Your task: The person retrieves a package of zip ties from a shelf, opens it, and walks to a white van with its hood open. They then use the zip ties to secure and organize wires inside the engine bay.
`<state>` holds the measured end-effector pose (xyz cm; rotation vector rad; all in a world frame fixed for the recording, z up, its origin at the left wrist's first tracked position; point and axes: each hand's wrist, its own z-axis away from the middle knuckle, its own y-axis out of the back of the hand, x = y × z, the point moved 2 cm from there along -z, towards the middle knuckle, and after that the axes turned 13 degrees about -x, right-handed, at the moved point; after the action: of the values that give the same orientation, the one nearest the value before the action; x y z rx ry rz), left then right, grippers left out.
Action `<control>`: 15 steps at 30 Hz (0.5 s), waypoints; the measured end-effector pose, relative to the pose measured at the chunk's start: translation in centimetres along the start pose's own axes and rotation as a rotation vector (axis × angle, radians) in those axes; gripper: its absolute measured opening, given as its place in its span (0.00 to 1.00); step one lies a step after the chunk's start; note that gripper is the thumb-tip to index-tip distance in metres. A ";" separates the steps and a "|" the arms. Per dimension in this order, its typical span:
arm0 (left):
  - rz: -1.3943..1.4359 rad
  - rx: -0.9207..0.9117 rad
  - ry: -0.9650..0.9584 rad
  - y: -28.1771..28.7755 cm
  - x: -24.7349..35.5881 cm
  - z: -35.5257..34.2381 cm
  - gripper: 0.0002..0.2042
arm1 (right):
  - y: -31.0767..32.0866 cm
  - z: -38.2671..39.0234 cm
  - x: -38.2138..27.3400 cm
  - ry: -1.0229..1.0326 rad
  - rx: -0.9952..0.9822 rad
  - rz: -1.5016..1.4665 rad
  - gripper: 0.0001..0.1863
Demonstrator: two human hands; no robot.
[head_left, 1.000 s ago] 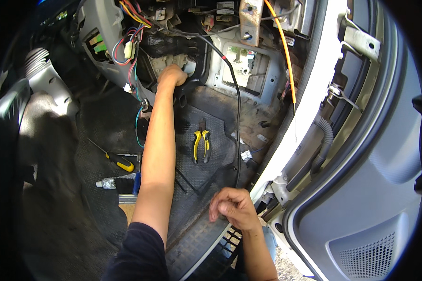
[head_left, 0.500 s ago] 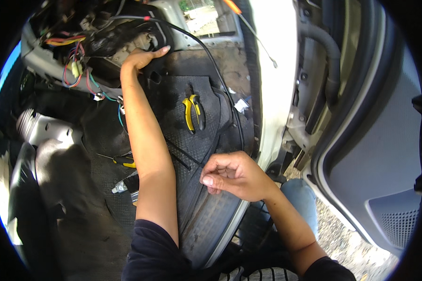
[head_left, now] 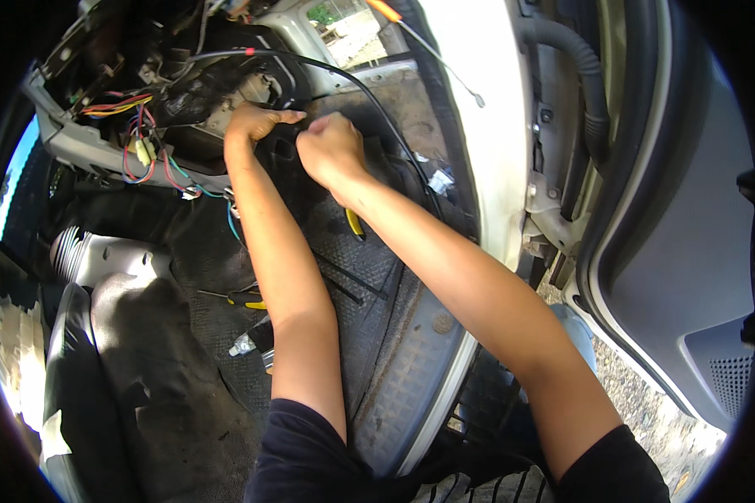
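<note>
My left hand [head_left: 256, 123] reaches under the opened dashboard [head_left: 67, 147], its thumb stretched out to the right. Its other fingers are partly hidden against the parts there. Close beside it on the right, my right hand [head_left: 331, 152] is closed in a fist near that thumb; whatever it may hold is hidden. A black cable [head_left: 344, 75] with a red band arcs over both hands and runs down along the door sill. Below my right wrist, one yellow handle of the pliers [head_left: 355, 224] shows on the black floor mat [head_left: 335, 239]; my arm covers the rest.
Coloured wires [head_left: 119, 107] and a pale connector [head_left: 145, 151] hang at left. A yellow-and-black tool with a thin shaft [head_left: 247, 298] and a silvery object [head_left: 242, 345] lie beside my left forearm. The white door pillar [head_left: 495, 168] and open door [head_left: 646, 218] stand at right.
My right hand has moved forward and left, from above the sill to beside my left hand. My left hand stays under the dashboard. The view has shifted slightly.
</note>
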<state>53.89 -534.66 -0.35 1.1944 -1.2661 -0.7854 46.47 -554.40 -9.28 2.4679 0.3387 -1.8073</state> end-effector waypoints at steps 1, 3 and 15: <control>-0.046 0.026 0.033 0.2 -0.1 0.1 0.35 | -0.8 -2.4 -0.1 -0.116 -0.109 -0.111 0.18; -0.060 0.085 0.053 0.3 -0.2 0.2 0.39 | -3.1 -5.7 0.3 -0.351 -0.048 -0.415 0.22; 0.072 0.149 0.023 0.2 0.4 0.6 0.34 | -10.7 -13.2 9.3 -0.276 -0.427 -1.480 0.14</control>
<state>53.33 -535.10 -0.14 1.2661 -1.3602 -0.6318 59.17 -540.34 -13.21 1.5061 2.6114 -1.8677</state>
